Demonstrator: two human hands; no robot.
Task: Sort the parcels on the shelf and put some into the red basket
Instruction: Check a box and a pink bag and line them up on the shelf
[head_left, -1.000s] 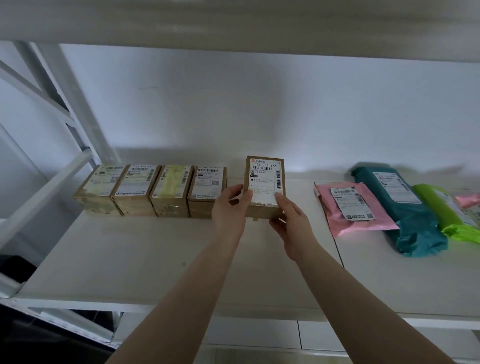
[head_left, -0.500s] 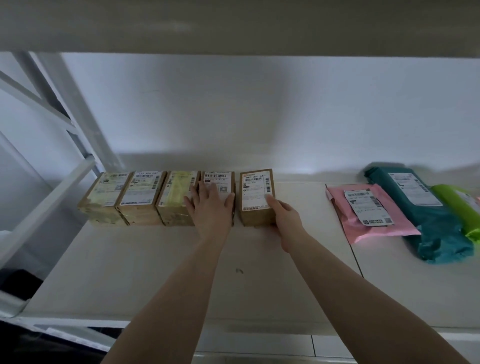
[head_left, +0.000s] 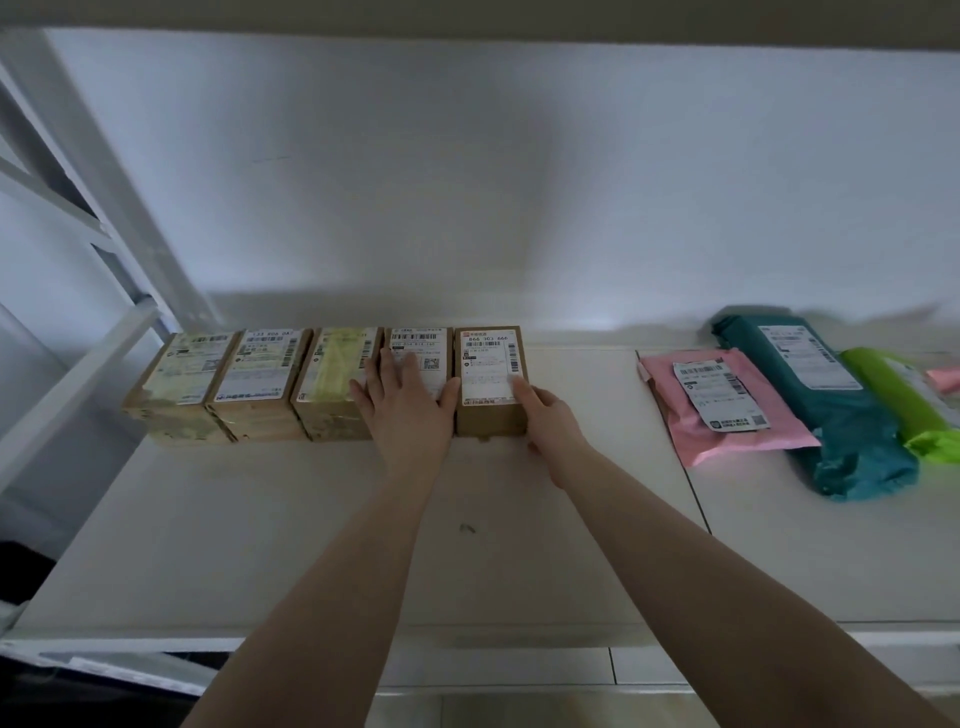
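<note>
Fifth box (head_left: 491, 382) down on the shelf (head_left: 291, 545) now, no longer held up for a label check as a second ago; set at the right end of the carton row, touching the fourth box (head_left: 418, 358). Left hand (head_left: 408, 410) spread flat on that fourth box, grip apart, steadying. Right hand (head_left: 550, 415) against the fifth box's right side, fingers loosely curled, pressing rather than clamped. Row of cartons likely complete. Pink mailer (head_left: 727, 410) and teal mailer (head_left: 826, 410) well right of the fifth box, unsorted. Red basket not visible.
</note>
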